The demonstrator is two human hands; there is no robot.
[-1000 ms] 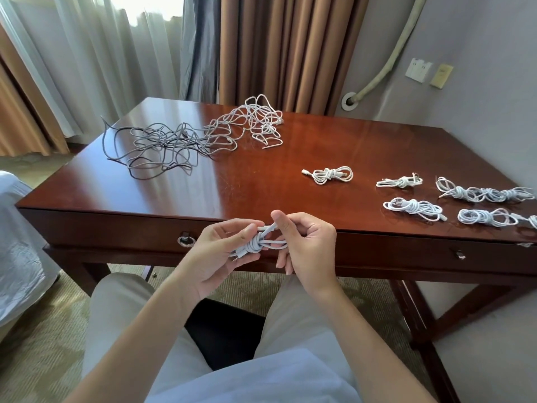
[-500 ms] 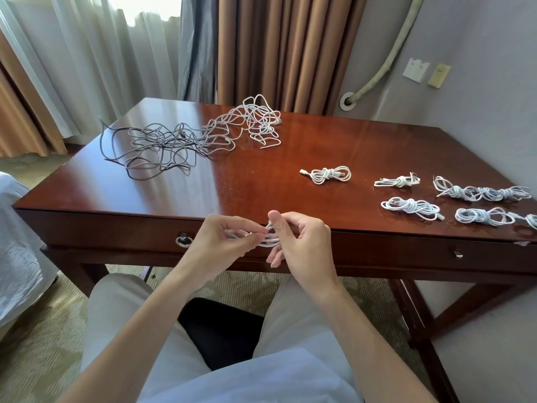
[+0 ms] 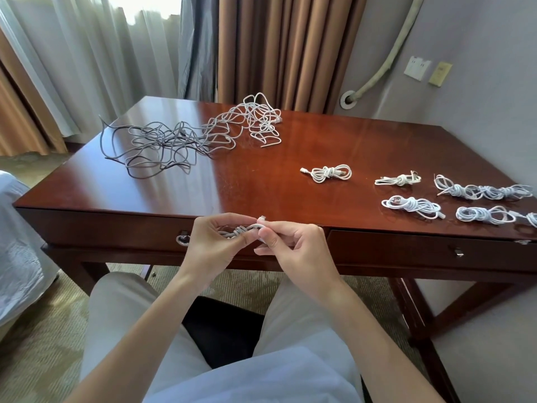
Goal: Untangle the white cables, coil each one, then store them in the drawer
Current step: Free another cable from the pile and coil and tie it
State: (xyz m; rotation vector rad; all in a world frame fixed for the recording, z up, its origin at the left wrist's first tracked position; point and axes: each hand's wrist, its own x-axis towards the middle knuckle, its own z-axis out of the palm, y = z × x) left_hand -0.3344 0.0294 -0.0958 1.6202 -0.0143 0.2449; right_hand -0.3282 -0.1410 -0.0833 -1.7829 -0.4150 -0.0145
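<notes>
A small coiled white cable (image 3: 239, 230) hangs between both hands, just in front of the desk's front edge. My left hand (image 3: 210, 245) grips the bundle's left part. My right hand (image 3: 293, 248) pinches its right end, where a connector tip pokes up. A tangle of white and grey cables (image 3: 186, 138) sprawls over the desk's far left. Several coiled white cables lie on the right: one alone (image 3: 329, 173), the others (image 3: 411, 205) grouped near the right edge. Two shut drawers are in the desk front, the left drawer (image 3: 116, 228) and the right drawer (image 3: 421, 248).
The brown wooden desk (image 3: 261, 193) stands against curtains and a grey wall. A bed corner (image 3: 17, 242) is at the left. My knees and a dark chair seat (image 3: 220, 327) sit below the desk front. Each drawer has a small metal pull.
Both hands turned the coil: the bundle now lies more level, and my right hand's pinch has moved to the connector end. The camera view barely shifted.
</notes>
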